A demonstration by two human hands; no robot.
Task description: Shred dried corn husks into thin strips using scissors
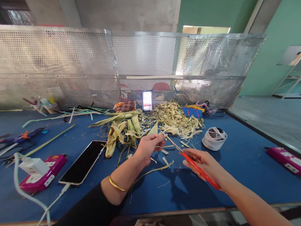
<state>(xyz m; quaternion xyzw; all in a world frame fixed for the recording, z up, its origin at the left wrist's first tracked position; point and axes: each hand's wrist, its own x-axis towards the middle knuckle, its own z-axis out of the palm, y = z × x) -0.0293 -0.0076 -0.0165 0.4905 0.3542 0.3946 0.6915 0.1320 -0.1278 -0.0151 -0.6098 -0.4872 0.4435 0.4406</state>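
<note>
My left hand (147, 147) is raised over the blue table (173, 188), fingers pinched on a thin pale strip of corn husk (166, 146). A gold bangle sits on that wrist. My right hand (203, 163) grips red-handled scissors (190, 160), whose metal blades point up and left toward the left fingertips and the strip. Just beyond both hands lie several green corn husks (123, 131) and a heap of shredded dry husk pieces (178, 119).
A black phone (83, 162) on a white cable lies left of my hands. A pink power strip (43, 171) with a white charger sits further left, another pink strip (290, 157) at right. A spool of white thread (214, 138) stands right. A perforated metal screen (83, 62) backs the table.
</note>
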